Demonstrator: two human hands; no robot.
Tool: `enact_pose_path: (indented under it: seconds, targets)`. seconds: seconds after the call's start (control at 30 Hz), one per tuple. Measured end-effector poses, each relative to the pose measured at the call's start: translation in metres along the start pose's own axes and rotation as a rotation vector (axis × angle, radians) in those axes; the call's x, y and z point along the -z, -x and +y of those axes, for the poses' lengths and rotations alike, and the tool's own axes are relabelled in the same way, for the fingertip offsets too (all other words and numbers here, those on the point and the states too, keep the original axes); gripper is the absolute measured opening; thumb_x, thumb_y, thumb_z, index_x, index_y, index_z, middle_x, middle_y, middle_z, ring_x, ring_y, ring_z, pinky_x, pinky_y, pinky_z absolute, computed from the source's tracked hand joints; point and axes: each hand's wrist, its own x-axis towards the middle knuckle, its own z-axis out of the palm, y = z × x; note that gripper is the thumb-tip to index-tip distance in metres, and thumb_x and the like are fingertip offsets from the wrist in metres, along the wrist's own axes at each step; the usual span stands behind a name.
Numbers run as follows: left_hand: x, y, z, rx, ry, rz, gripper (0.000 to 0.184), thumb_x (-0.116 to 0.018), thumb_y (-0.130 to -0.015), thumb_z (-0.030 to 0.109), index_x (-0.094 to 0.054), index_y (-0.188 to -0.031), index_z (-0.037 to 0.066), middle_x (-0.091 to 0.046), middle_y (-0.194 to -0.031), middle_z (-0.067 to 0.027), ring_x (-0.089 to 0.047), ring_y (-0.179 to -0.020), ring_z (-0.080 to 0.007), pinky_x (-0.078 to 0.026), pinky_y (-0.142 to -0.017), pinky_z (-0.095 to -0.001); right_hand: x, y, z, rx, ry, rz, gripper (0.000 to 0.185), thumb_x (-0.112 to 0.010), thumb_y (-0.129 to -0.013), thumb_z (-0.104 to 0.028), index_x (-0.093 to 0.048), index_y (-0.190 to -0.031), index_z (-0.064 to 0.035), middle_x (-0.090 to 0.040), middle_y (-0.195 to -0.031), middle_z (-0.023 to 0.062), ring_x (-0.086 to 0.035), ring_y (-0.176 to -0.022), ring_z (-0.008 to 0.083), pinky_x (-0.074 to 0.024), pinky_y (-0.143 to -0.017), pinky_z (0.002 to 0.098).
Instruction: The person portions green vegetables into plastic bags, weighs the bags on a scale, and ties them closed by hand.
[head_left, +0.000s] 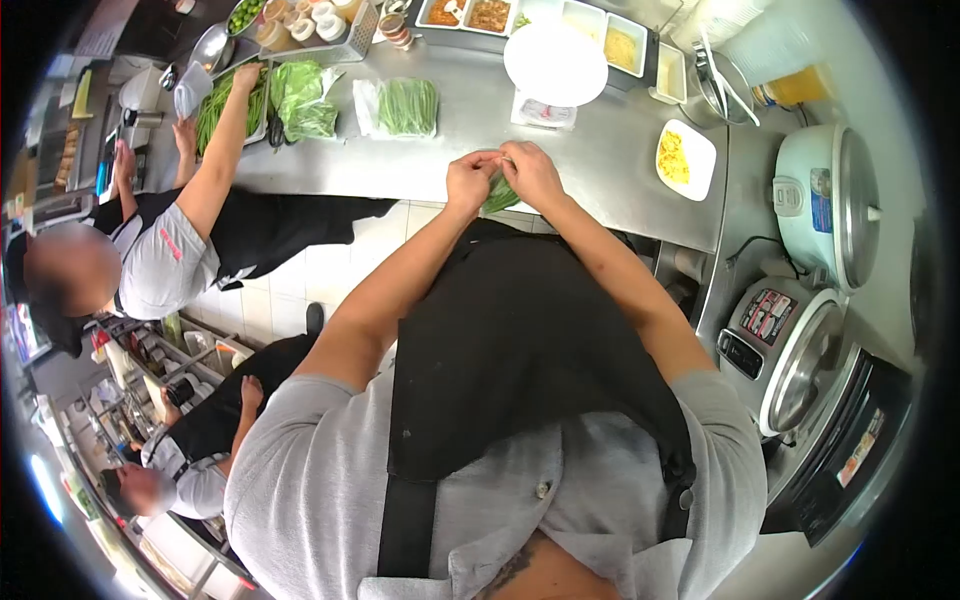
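Note:
Both of my hands meet at the counter's front edge, fingers pinched together over the top of a bag with green contents (500, 193). My left hand (471, 180) is closed on the bag's left side, and my right hand (532, 173) is closed on its right side. The bag hangs below my fingers, in front of my black apron. Just beyond, on the steel counter (460, 118), lies a clear bag of cut green beans (407, 108). Past my right hand stand a scale (543, 112) with a large white plate (556, 64) on top.
A white bowl of yellow food (674, 160) sits at the right, near a rice cooker (822, 205) and a second cooker (785, 340). At the left, a co-worker (160, 255) reaches into a tray of green beans (222, 112). Another co-worker (200, 445) stands behind.

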Motion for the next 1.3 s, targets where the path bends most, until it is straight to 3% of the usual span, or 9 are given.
enact_pose_path:
  seconds: [0.37,0.53,0.63,0.7,0.87,0.93,0.97,1.13,1.3]
  targets:
    - [-0.007,0.007,0.000,-0.106,-0.192,0.027,0.018,-0.065,-0.097,0.009,-0.075,-0.108,-0.001,-0.070,-0.083,-0.0016,-0.058,-0.072,-0.0066,-0.049,-0.067,-0.0241,-0.002,0.019,-0.007,-0.030,0.026,0.144,0.011,-0.067,-0.085,-0.007,-0.061,-0.095,-0.0064,-0.066,-0.088,0.0154,-0.064,-0.084,0.0371,-0.0515,-0.071,0.0476]
    - [0.012,-0.013,0.006,-0.021,-0.239,-0.321,0.021,-0.069,-0.096,0.013,-0.076,-0.114,0.003,-0.072,-0.089,-0.0007,-0.059,-0.076,-0.0073,-0.050,-0.071,-0.0248,0.008,0.022,-0.003,-0.003,-0.001,0.128,0.011,-0.066,-0.086,-0.005,-0.062,-0.097,-0.0065,-0.066,-0.088,0.0142,-0.064,-0.082,0.0364,-0.0516,-0.071,0.0461]
    - [0.017,-0.021,0.010,-0.183,-0.410,-0.377,0.020,-0.070,-0.095,0.013,-0.076,-0.112,0.004,-0.075,-0.091,-0.0055,-0.064,-0.076,-0.0093,-0.052,-0.070,-0.0273,0.015,0.019,0.010,0.047,-0.102,0.117,0.013,-0.064,-0.087,-0.003,-0.065,-0.100,-0.0062,-0.068,-0.090,0.0139,-0.066,-0.085,0.0355,-0.0524,-0.071,0.0435]
    - [0.013,-0.023,0.013,-0.417,-0.545,-0.359,0.019,-0.069,-0.092,0.010,-0.075,-0.109,0.003,-0.074,-0.089,-0.0130,-0.070,-0.074,-0.0171,-0.054,-0.069,-0.0304,0.019,0.020,0.017,-0.031,-0.236,0.054,0.013,-0.065,-0.090,-0.001,-0.070,-0.102,-0.0033,-0.071,-0.093,0.0111,-0.066,-0.073,0.0217,-0.0523,-0.067,0.0316]
    - [-0.005,-0.013,0.026,-0.723,-0.684,-0.330,0.019,-0.069,-0.088,0.009,-0.075,-0.105,0.002,-0.073,-0.087,-0.0170,-0.071,-0.074,-0.0285,-0.055,-0.070,-0.0338,0.040,0.025,0.024,-0.130,-0.327,-0.029,0.013,-0.067,-0.091,-0.003,-0.073,-0.103,-0.0032,-0.073,-0.087,0.0071,-0.060,-0.067,0.0123,-0.0500,-0.064,0.0273]
    - [-0.007,-0.011,0.027,-0.581,-0.727,-0.284,0.019,-0.069,-0.088,0.010,-0.075,-0.106,0.004,-0.073,-0.086,-0.0146,-0.071,-0.071,-0.0221,-0.055,-0.070,-0.0322,0.044,0.027,0.025,-0.218,-0.434,-0.102,0.013,-0.066,-0.090,-0.004,-0.072,-0.102,-0.0059,-0.065,-0.072,0.0077,-0.056,-0.060,0.0121,-0.0475,-0.060,0.0288]
    - [-0.008,-0.009,0.026,-0.575,-0.739,-0.296,0.019,-0.069,-0.088,0.010,-0.075,-0.106,0.004,-0.073,-0.086,-0.0146,-0.071,-0.071,-0.0221,-0.055,-0.070,-0.0322,0.047,0.027,0.028,-0.241,-0.437,-0.161,0.009,-0.070,-0.090,-0.009,-0.072,-0.098,-0.0073,-0.054,-0.062,0.0029,-0.045,-0.055,0.0082,-0.0406,-0.053,0.0287]
    - [-0.006,-0.018,0.019,-0.125,-0.338,-0.407,0.018,-0.067,-0.091,0.007,-0.073,-0.104,-0.004,-0.073,-0.083,-0.0075,-0.066,-0.071,-0.0100,-0.055,-0.069,-0.0266,0.060,0.030,0.029,-0.194,-0.324,-0.219,0.011,-0.075,-0.087,-0.014,-0.069,-0.095,-0.0103,-0.047,-0.056,0.0006,-0.039,-0.051,0.0098,-0.0352,-0.050,0.0306]
    - [0.001,-0.028,0.007,0.031,-0.056,-0.439,0.017,-0.066,-0.093,0.007,-0.069,-0.102,-0.007,-0.070,-0.083,-0.0058,-0.065,-0.074,-0.0112,-0.055,-0.070,-0.0261,0.049,0.031,0.026,-0.288,-0.299,-0.175,0.013,-0.075,-0.087,-0.015,-0.067,-0.095,-0.0103,-0.046,-0.056,0.0019,-0.038,-0.050,0.0115,-0.0351,-0.049,0.0314]
